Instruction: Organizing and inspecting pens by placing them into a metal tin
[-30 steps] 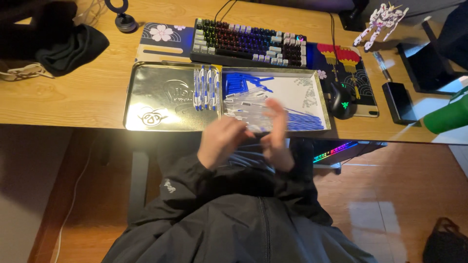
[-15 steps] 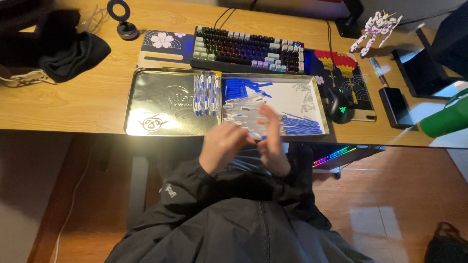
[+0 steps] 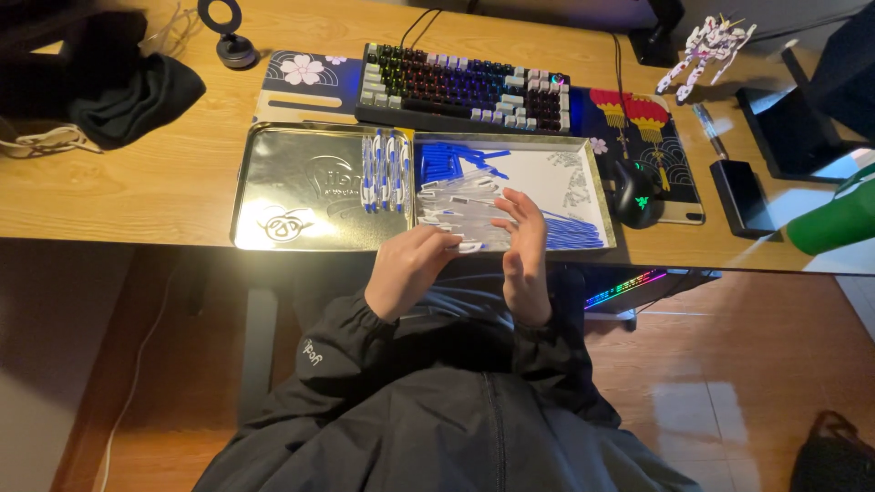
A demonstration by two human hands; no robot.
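Both hands meet at the tray's (image 3: 597, 182) near edge: left hand (image 3: 412, 266) curled pinching a clear pen barrel (image 3: 467, 246), right hand (image 3: 524, 241) upright, fingers loose

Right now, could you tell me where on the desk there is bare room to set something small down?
Bare wood lies between the black cloth and the silver tray, and along the desk's front-left edge. The silver tray's left half is open too. It is crowded on the white tray, where both hands work among blue pen parts, and right of the mouse.
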